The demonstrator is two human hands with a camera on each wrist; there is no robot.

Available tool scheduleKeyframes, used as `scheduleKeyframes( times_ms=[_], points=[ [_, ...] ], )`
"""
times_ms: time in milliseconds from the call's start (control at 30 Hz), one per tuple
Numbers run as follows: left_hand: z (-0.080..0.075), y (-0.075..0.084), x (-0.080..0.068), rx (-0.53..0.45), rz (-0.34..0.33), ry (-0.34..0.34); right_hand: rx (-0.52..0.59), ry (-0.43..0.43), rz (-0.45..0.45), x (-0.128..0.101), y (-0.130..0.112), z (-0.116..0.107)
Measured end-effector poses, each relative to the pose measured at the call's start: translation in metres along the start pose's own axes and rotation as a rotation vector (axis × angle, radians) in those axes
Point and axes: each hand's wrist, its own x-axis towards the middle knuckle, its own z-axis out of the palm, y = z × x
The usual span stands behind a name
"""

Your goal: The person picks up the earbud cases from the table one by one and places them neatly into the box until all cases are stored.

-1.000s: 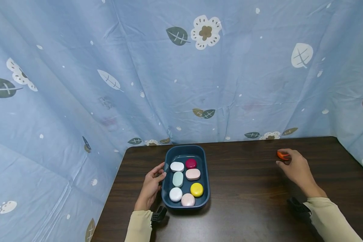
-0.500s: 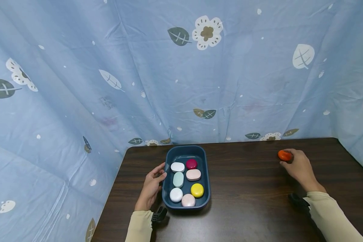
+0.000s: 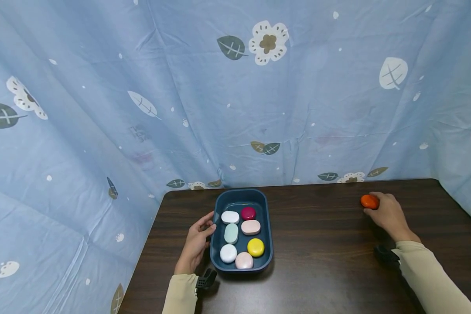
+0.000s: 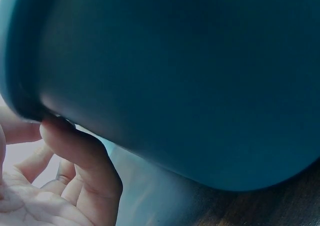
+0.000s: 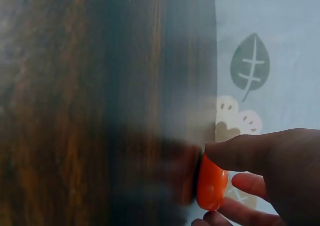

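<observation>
A dark blue tray stands on the table with several smooth, rounded pieces in it that look like soap bars. At its left side my left hand holds the rim, the thumb at the edge and the fingers beside and below it. The left wrist view shows the tray's outer wall and the curled fingers against its rim. Far to the right, my right hand holds a glossy orange soap bar between thumb and fingers. In the right wrist view the soap bar is close against the table surface.
The dark wooden table ends at a blue patterned curtain behind it. Inside the tray are a crimson round piece, a yellow one, a pale green oval and several white and pink ones.
The orange soap bar has turned from edge-on to showing its broad face, and my right hand has shifted slightly right with its fingers around it. My left hand and the tray stay in place.
</observation>
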Motion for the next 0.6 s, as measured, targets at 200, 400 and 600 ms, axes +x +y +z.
scheduleKeyframes(
  times_ms=[200,400,600],
  points=[
    [-0.0005,-0.0001,-0.0014,0.010,0.006,-0.004,-0.030,-0.018,0.013,0.0056,0.0006,0.0031],
    [-0.0003,0.0003,-0.0023,0.005,-0.002,-0.008,-0.025,-0.022,0.007,0.0084,-0.0008,0.0035],
    [0.0000,0.0014,-0.0022,0.004,0.000,-0.007,-0.012,-0.036,0.017,0.0079,-0.0027,0.0040]
  ],
)
